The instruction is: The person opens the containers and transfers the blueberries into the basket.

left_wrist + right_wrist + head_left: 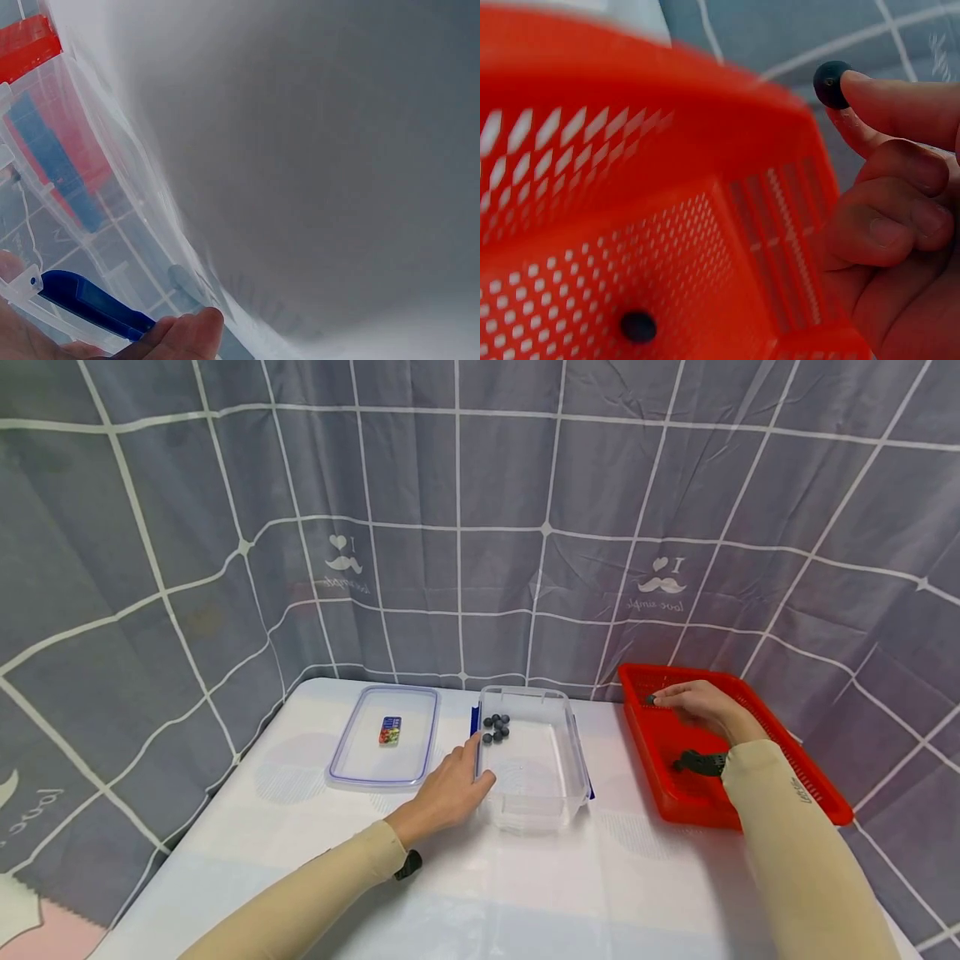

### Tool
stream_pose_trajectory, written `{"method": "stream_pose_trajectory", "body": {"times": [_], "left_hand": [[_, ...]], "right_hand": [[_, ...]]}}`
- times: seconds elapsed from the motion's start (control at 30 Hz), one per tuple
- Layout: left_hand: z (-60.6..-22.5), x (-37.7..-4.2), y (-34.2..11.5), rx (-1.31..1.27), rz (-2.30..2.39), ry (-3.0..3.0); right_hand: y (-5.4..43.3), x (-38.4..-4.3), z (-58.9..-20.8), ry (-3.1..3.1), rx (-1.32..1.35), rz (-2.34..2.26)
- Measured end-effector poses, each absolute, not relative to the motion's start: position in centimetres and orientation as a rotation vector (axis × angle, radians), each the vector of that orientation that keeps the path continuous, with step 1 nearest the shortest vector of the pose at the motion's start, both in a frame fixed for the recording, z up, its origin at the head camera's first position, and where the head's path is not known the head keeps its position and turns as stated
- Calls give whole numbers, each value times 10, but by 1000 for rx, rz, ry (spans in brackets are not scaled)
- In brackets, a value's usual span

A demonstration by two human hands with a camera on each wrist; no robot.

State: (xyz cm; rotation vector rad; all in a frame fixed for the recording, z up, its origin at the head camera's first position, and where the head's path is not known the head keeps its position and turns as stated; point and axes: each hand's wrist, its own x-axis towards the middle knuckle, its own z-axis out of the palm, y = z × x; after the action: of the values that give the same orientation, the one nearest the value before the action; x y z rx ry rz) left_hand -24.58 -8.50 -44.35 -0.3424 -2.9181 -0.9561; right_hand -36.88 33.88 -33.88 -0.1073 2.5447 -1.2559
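Flat clear plastic lid, blue-rimmed [416, 735]. Your left hand [450, 781] grips the left side of a clear rectangular plastic box [536, 752]; dark round berries [498, 737] inside. Your right hand [701, 706], thumb to fingertip, pinches one dark berry [827, 84]; red perforated basket [645, 752], left rim between it and box; second berry [638, 327] within.

Clear box [536, 752], upright, open-topped, frame centre, left hand [448, 787] gripping its left side; dark berries [498, 737] clustered upper left inside. Red perforated basket [647, 750] upright, right of frame. Right hand [703, 707] pinches one round dark berry [828, 85] over it; loose berry [638, 327] on basket floor.
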Motion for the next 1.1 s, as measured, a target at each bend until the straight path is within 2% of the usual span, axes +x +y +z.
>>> {"method": "stream_pose_trajectory", "body": {"times": [0.6,1.1], "left_hand": [[-443,-246,-85,-342,-968,-2916],[-444,-246,-85,-348,-962,-2912]], "right_hand": [[370,-361,-372,2490,-59,-1092],[386,-354,-385,2512,-19,-1061]]}}
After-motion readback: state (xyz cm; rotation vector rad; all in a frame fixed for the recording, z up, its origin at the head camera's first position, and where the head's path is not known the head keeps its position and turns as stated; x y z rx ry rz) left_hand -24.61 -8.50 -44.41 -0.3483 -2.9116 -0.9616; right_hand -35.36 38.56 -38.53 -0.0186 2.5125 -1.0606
